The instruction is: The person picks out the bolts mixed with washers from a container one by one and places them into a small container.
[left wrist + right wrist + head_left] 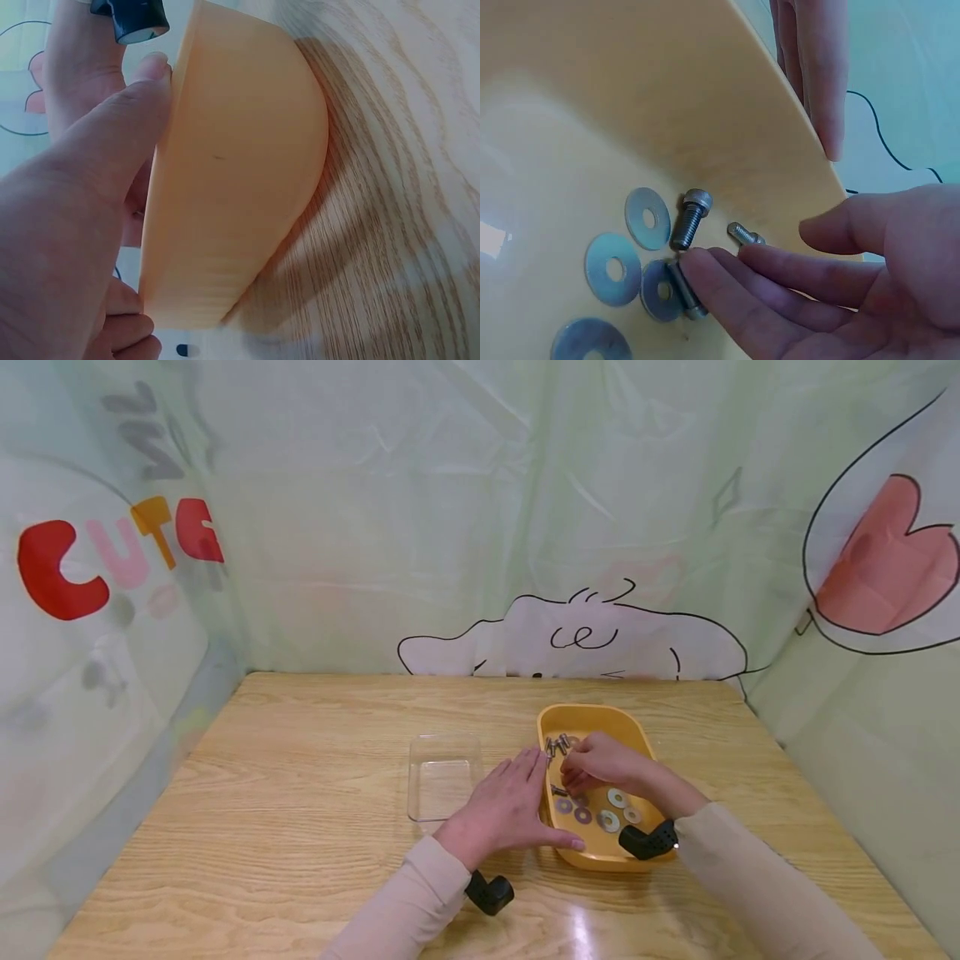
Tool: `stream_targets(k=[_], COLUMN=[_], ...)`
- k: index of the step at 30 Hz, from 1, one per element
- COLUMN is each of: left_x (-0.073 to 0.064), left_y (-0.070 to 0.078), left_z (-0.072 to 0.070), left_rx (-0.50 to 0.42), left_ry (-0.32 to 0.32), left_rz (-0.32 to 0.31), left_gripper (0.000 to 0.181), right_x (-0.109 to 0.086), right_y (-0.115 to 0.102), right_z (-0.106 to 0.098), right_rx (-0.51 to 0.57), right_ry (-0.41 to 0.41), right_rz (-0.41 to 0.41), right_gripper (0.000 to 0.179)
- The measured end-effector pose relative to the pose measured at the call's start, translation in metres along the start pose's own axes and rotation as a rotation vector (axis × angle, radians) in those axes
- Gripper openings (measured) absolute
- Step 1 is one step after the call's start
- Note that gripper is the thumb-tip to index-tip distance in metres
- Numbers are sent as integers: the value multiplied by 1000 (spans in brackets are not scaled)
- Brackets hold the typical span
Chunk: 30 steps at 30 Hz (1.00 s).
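Note:
My left hand (506, 810) rests on the near-left rim of a yellow plastic basin (600, 847), its thumb stretched over the near corner and its fingers along the left side. In the left wrist view the thumb (112, 124) lies against the rim. Inside the basin my right hand (611, 764) reaches down among metal bolts and flat washers. The right wrist view shows a fingertip touching a socket-head bolt (688, 289) that lies over a washer (657, 301), with the thumb held apart. Another bolt (693, 217) lies close by, and a third bolt (744, 234) sits just behind the fingers.
A clear plastic box (446, 789) stands left of the basin on the wooden table (300, 793). More bolts (559, 744) gather at the basin's far left, and several washers (608, 821) lie in its near half. A printed curtain (360, 527) surrounds the table.

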State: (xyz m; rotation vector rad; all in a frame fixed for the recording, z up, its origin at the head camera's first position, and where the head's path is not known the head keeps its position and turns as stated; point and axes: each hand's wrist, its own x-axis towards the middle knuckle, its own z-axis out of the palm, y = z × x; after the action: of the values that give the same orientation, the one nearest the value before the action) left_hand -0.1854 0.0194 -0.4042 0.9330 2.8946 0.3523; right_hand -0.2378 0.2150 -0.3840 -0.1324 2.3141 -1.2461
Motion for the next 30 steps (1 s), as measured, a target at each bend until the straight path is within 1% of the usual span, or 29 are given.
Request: stream_targets(k=[3, 10, 19, 26, 30], left_x=[0, -1, -1, 0, 1], left_y=[0, 0, -1, -1, -1], left_z=[0, -1, -2, -2, -4], left_rx=[0, -20, -22, 0, 3], left_ry=[-4, -1, 1, 13, 1], left_rz=[-3, 0, 2, 18, 21], left_gripper=[124, 124, 124, 124, 124], right_x=[-2, -2, 1, 4, 7], right_y=[0, 1, 4, 5, 7], right_z=[1, 4, 8, 9, 10], right_rx=[6, 96, 172, 185, 188], right_ry=[-23, -58, -82, -105, -90], right_rz=[6, 44, 42, 41, 45], right_gripper=[30, 32, 33, 31, 30])
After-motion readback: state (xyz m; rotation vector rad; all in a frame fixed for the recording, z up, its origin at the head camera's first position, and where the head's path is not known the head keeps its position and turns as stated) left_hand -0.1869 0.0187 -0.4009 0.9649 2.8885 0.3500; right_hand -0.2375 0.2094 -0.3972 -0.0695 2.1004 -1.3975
